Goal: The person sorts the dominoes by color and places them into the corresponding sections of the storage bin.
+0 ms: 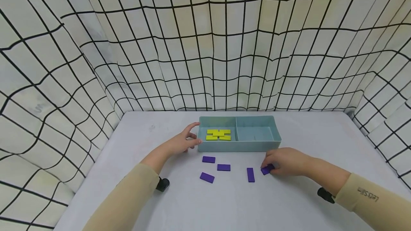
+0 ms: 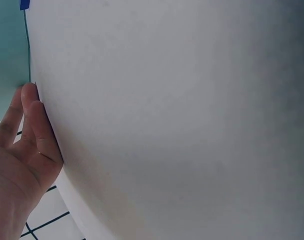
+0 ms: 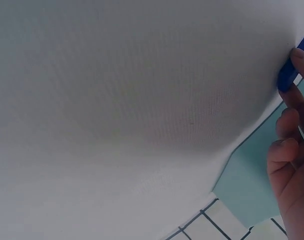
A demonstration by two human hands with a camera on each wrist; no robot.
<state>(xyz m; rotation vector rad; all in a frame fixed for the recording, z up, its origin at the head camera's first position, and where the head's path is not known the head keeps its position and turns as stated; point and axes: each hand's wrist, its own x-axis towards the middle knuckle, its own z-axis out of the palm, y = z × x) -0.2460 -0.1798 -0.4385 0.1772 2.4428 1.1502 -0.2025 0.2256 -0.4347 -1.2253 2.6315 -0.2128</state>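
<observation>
My right hand (image 1: 285,161) pinches a purple rectangular block (image 1: 267,169) between thumb and fingertips, low over the table in front of the box. The right wrist view shows this block (image 3: 288,75), looking blue there, between thumb and index finger. At the left end of a pale teal box (image 1: 239,147), my left hand (image 1: 181,142) touches the wall with spread fingers. Small yellow blocks (image 1: 218,134) lie in the box's left compartment. In the left wrist view, the left hand's fingers (image 2: 40,125) lie beside the teal wall (image 2: 9,60).
Several loose purple blocks lie on the white table before the box, among them one block (image 1: 250,175) left of my right hand and another (image 1: 208,159) near the box's front. A divider (image 1: 237,129) splits the box. Black-lined netting (image 1: 226,60) rises behind the table.
</observation>
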